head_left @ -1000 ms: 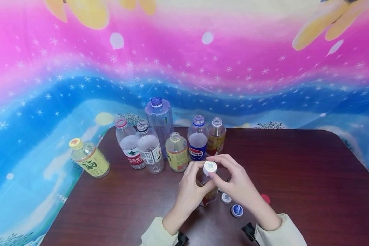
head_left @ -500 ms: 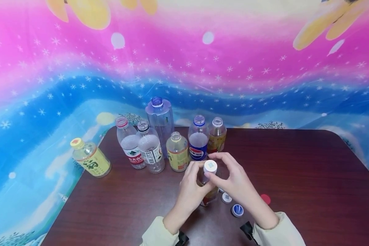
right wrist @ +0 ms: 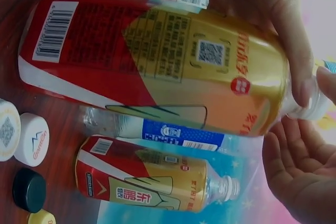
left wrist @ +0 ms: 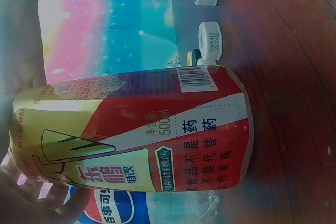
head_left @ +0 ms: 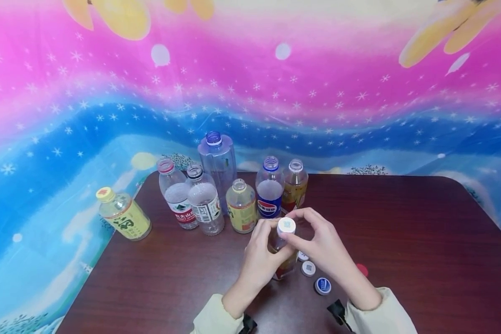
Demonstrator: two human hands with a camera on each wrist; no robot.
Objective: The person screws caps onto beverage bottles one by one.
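Observation:
A bottle with a red and gold label (left wrist: 131, 129) stands upright between the two hands, its white cap (head_left: 286, 225) on the neck. The left hand (head_left: 260, 264) curls round the bottle's upper part, thumb on the near side. With thumb and fingers the right hand (head_left: 323, 248) pinches the white cap from the right. In the right wrist view the same bottle (right wrist: 157, 61) fills the upper part, and the cap (right wrist: 315, 103) lies between thumb and fingers. The bottle's base shows close to the table in the left wrist view.
Several uncapped bottles, including a Pepsi-labelled one (head_left: 269, 197) and a tall purple-tinted one (head_left: 217, 162), stand at the back. A yellow-capped bottle (head_left: 127, 218) is at the left. Loose caps, one blue and white (head_left: 323, 285), one red (head_left: 362, 269), lie around the right forearm.
The right hand's fingers have shifted slightly around the white cap, with the hand turned a little. The left hand keeps its hold, and the other bottles stand where they were.

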